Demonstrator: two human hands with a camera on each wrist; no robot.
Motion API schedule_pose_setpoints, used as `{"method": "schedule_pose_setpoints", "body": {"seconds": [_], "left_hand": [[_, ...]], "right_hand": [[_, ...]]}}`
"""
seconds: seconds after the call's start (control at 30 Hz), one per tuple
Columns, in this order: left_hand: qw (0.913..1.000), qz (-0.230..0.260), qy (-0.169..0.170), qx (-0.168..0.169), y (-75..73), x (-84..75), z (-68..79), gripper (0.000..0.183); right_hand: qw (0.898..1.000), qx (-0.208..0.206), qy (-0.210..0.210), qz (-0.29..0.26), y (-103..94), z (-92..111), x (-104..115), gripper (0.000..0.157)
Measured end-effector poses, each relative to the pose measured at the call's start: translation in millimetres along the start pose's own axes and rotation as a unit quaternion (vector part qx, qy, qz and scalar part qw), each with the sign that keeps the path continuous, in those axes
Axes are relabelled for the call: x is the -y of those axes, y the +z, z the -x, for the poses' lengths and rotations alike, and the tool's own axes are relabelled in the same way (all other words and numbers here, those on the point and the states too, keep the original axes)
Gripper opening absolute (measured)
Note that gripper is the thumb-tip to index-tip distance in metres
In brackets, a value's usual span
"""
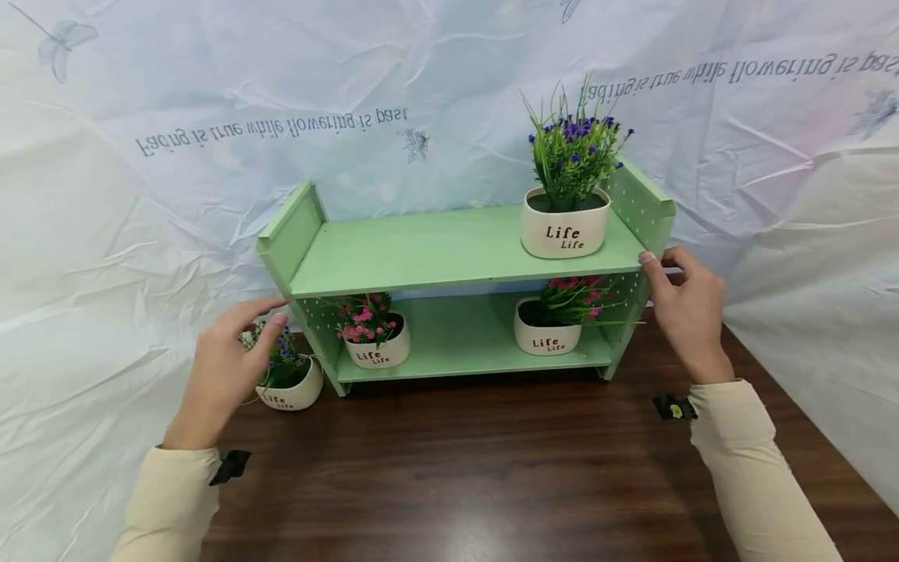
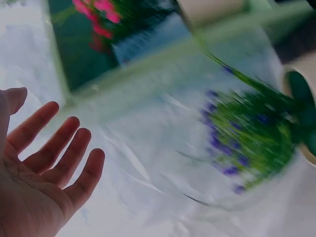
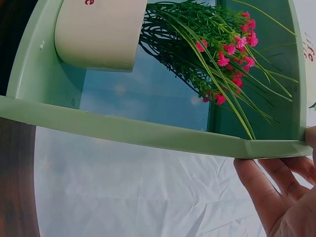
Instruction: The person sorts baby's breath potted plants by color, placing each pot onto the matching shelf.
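A two-tier green shelf [image 1: 393, 250] stands on the brown table. My right hand [image 1: 688, 308] holds the front edge of its right side panel. The thumb lies at the upper board's corner, and the fingers [image 3: 261, 190] touch the panel's outer face. My left hand [image 1: 228, 359] is at the shelf's left side, its fingers spread in the left wrist view and nothing between them. Just below it, a white pot with blue-purple flowers [image 1: 291, 390] sits on the table. Another white pot with purple flowers [image 1: 564, 226] stands on the upper board's right end.
On the lower board are two white pots with pink flowers, one at the left [image 1: 379, 351] and one at the right [image 1: 546, 336]. A pale printed cloth [image 1: 449, 78] hangs behind the shelf and along both sides. The brown table [image 1: 449, 460] extends in front.
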State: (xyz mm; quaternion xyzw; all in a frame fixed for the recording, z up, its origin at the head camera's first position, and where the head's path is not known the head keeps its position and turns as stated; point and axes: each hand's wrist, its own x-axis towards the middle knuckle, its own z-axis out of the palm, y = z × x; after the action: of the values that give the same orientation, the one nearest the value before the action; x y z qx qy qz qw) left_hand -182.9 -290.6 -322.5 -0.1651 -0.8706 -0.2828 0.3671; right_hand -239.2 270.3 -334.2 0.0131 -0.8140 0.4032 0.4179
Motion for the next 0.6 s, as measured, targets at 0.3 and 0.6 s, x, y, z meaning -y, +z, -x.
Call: {"method": "schedule_pose_setpoints", "body": {"seconds": [0.3, 0.6], "left_hand": [[0.992, -0.043, -0.118, -0.013, -9.7, 58.7, 24.2, 0.03], [0.9666, -0.039, -0.238, -0.086, -5.3, 106.7, 50.5, 0.038]], "right_hand": [[1.0, -0.002, -0.006, 0.001, -1.4, 1, -1, 0.035], [1.0, -0.005, -0.008, 0.0, -2.0, 1, 0, 0.034]]}}
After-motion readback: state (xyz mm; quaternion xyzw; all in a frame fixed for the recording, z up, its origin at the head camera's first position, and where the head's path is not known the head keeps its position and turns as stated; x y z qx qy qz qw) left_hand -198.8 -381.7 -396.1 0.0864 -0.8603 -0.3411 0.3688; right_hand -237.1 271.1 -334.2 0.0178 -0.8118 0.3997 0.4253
